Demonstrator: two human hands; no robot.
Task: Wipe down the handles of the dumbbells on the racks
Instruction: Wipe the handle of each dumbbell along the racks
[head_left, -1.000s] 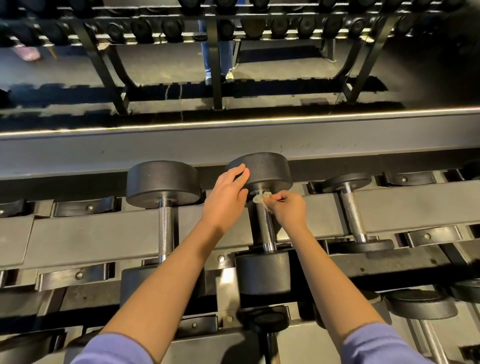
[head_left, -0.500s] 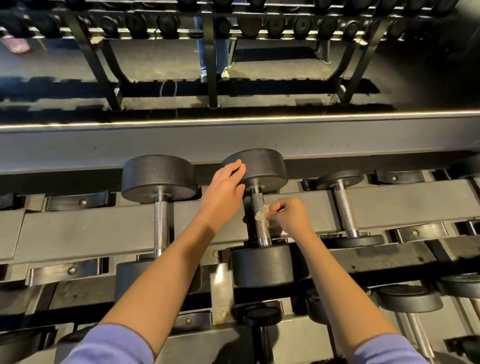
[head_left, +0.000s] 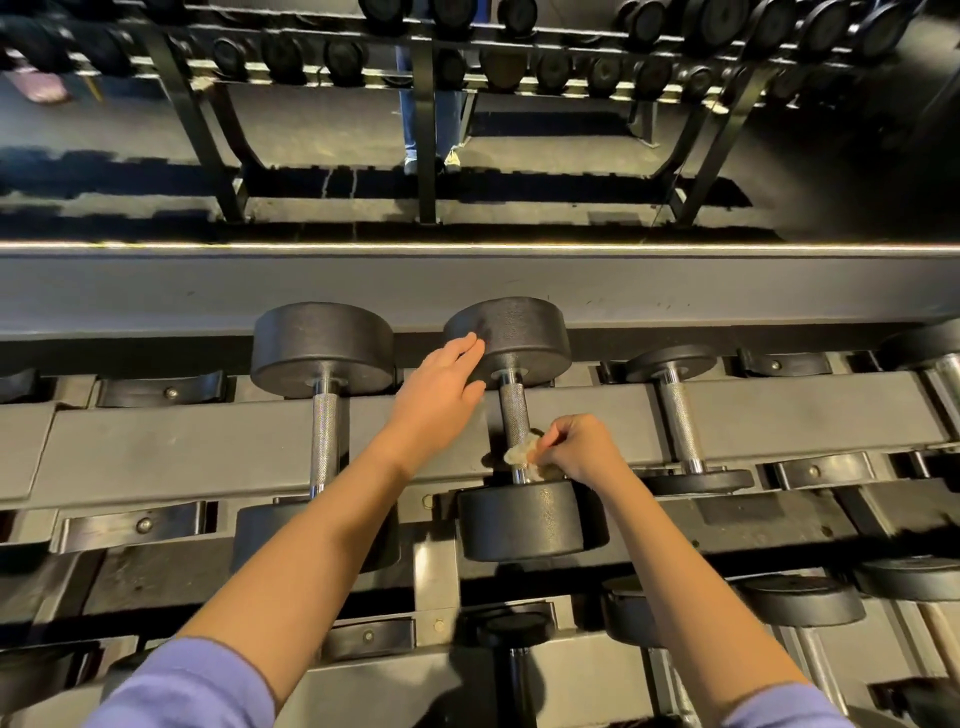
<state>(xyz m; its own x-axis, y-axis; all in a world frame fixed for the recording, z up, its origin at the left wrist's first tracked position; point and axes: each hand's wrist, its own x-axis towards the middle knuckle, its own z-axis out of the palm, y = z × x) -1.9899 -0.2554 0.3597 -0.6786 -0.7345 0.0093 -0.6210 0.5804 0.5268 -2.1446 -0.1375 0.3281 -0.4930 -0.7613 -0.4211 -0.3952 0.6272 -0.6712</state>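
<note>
The knurled handle (head_left: 513, 410) of the middle dumbbell lies across the near rack (head_left: 182, 447), running from its far head (head_left: 511, 332) to its near head (head_left: 522, 519). A small crumpled wipe (head_left: 519, 453) is pressed to the near end of that handle, just beside the near head. The right hand (head_left: 584, 449) pinches the wipe, fingers curled round it. The left hand (head_left: 441, 395) holds nothing. Its fingers are straight and lie against the left side of the far head, apparently to steady the weight.

The step in hand looks like wiping this one handle, with the wipe at the near limit of the bar. The next move probably calls for drawing the wipe toward the far head with firm pressure and working it round the bar, since the underside is hidden. After that comes a shift to a neighbour, though which handles are already clean cannot be told.

A large dumbbell (head_left: 324, 436) lies to the left and a smaller dumbbell (head_left: 678, 421) to the right. A lower tier (head_left: 800, 603) holds more, and another rack (head_left: 426, 130) stands far across the floor.
</note>
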